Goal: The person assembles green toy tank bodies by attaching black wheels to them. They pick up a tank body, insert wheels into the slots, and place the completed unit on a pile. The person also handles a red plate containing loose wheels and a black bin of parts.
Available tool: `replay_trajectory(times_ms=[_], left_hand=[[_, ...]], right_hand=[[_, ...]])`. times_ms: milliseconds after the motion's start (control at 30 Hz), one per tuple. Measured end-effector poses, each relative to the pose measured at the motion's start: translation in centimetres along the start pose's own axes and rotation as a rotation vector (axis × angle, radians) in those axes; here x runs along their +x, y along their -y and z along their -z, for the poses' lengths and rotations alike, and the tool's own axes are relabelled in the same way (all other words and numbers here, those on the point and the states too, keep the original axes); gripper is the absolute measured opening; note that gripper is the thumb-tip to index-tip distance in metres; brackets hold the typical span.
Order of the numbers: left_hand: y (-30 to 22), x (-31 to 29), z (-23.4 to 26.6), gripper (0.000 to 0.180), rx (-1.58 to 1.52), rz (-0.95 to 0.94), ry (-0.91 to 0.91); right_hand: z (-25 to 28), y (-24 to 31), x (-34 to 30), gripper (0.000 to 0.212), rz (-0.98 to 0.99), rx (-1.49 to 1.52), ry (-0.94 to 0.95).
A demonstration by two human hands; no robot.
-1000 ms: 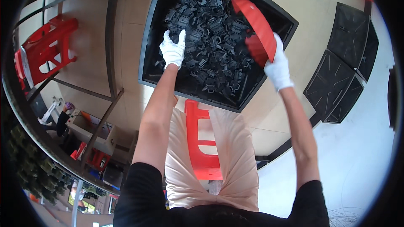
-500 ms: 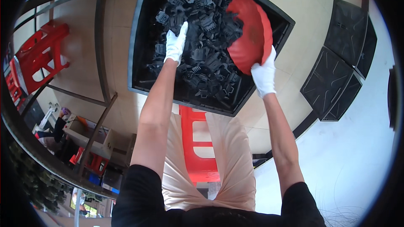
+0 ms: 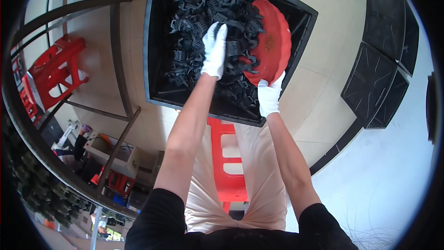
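Observation:
A large black bin (image 3: 147, 60) holds a heap of small black plastic parts (image 3: 192, 16). My left hand (image 3: 214, 52), in a white glove, lies on the heap near its middle. Its fingers point away from me, stretched out, and no part is visibly gripped. At the bin's right side, a red plastic basin (image 3: 279, 41) with a wavy rim is tilted on its side, its hollow toward the heap. My gloved right hand (image 3: 269, 98) grips its near rim. A few black parts sit at the basin's left edge; the right fingertips are partly hidden by the rim.
A red plastic stool (image 3: 231, 183) stands between my legs below the bin. Black panels (image 3: 370, 71) lean along the wall at right. To the left are a dark metal frame (image 3: 118, 46), another red stool (image 3: 60, 74) and a cardboard box (image 3: 111, 150).
My left hand has moved right across the heap toward the basin. My right hand has shifted left and nearer to me, still holding the basin, which now faces the heap at a different tilt.

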State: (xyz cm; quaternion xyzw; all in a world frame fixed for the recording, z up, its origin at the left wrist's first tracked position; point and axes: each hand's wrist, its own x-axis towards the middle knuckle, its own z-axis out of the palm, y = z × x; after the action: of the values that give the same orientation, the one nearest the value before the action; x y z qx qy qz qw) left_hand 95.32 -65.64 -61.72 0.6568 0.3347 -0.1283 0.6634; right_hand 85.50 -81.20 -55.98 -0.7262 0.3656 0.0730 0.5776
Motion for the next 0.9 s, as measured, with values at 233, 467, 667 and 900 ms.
replay_trajectory(times_ms=[233, 467, 667, 900], left_hand=[[-2.4, -4.8, -4.8, 0.061, 0.710, -0.529, -0.096], [-5.6, -4.9, 1.3, 0.044, 0.705, -0.753, 0.203], [4.0, -2.1, 14.5, 0.066, 1.341, -0.249, -0.347], [3.9, -3.7, 10.9, 0.090, 1.558, 0.129, 0.007]], right_hand=[[-1.0, -1.8, 0.6, 0.064, -0.430, 0.629, -0.010], [-3.7, -6.9, 2.1, 0.037, -0.571, 0.477, 0.312], [0.7, -7.2, -3.6, 0.099, -0.288, -0.589, 0.400], [-9.5, -6.0, -2.3, 0.092, -0.324, -0.542, 0.017]])
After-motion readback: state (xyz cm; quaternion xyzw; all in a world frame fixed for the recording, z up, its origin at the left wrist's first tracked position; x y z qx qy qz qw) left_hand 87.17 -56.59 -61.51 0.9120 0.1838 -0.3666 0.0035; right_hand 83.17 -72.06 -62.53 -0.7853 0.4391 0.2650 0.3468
